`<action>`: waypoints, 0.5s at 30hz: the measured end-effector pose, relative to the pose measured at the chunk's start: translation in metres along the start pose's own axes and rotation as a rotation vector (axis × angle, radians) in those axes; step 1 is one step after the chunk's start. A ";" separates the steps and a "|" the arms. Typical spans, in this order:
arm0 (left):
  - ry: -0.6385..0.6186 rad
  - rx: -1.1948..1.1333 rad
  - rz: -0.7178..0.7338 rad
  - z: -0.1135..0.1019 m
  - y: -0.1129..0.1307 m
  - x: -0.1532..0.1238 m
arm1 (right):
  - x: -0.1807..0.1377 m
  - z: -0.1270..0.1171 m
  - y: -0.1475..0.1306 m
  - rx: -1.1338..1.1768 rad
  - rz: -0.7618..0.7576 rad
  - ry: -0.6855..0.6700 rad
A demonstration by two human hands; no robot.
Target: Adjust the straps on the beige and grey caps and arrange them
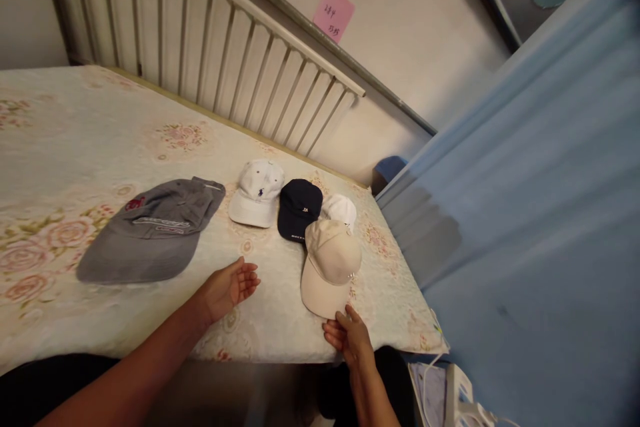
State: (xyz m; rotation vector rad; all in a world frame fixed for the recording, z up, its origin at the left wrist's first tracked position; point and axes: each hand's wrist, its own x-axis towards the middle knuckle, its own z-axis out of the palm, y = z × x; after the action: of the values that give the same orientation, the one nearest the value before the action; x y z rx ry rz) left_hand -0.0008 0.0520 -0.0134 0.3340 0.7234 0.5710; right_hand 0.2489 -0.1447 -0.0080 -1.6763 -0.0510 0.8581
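Note:
My left hand [233,288] hovers over the near part of the bed, its fingers apart and slightly curled, holding nothing. The fingertips of my right hand [351,336] are at the brim edge of a beige baseball cap [333,257]; they look loosely spread, and I see no firm grip. Small metal rings show on that cap's side. It partly overlaps a navy cap [301,204] and a small white cap [341,208] behind it. Left of these sits a white cap with a dark logo [257,190]. A grey cap [155,230] with a red patch lies farther left.
Floral bedding [150,140] covers the bed. A white slatted rail [225,47] runs along the wall, with a pink note [334,14] above. A blue curtain [525,200] hangs on the right. Below it are a white plastic device [457,394] and cables. A dark blue cap-like object [389,170] sits behind.

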 end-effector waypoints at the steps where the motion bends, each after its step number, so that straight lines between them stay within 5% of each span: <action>1: -0.001 -0.003 -0.001 0.000 0.000 0.000 | -0.001 0.000 0.002 -0.007 -0.009 0.025; 6: 0.010 0.000 0.012 0.001 -0.001 -0.001 | -0.021 0.012 0.020 -0.100 -0.324 0.123; 12: -0.006 0.033 0.041 0.000 -0.001 -0.004 | -0.053 0.057 0.035 -0.384 -0.597 -0.097; 15: 0.008 0.056 0.079 -0.002 0.003 -0.004 | -0.051 0.081 0.038 -0.526 -0.850 -0.235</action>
State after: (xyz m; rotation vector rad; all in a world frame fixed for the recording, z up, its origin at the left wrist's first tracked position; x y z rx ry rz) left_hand -0.0056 0.0517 -0.0112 0.4135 0.7370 0.6277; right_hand 0.1511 -0.1130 -0.0184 -1.7683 -1.1487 0.3832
